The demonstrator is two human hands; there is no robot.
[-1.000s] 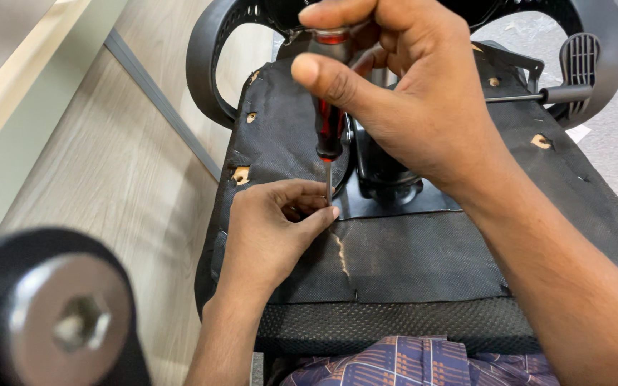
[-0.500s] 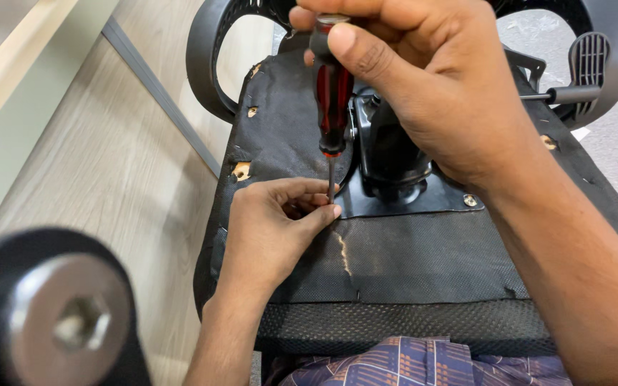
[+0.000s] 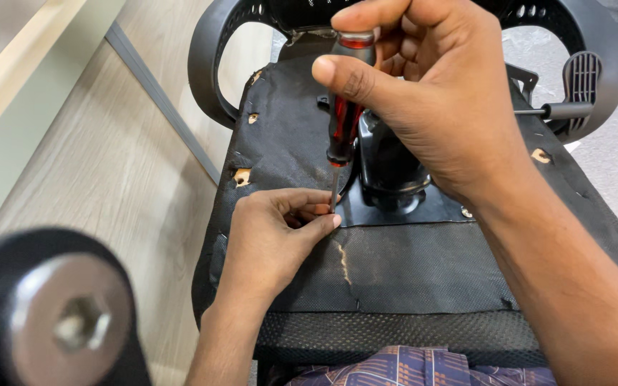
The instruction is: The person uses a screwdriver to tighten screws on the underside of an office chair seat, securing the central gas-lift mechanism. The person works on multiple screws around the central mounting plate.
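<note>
bright, even light | soft shadows | near bolt (image 3: 73,329) blurred | centre sharp

A grey lever with a ribbed paddle (image 3: 582,89) sticks out right of the grip. Left of it runs pale wood flooring (image 3: 101,186) with a grey strip (image 3: 159,96). A blurred metal bolt head (image 3: 66,322) sits lower left.

screwdriver (image 3: 342,121) | red-black handle, thin shaft | upright | tip on black chair underside (image 3: 409,264)
</note>
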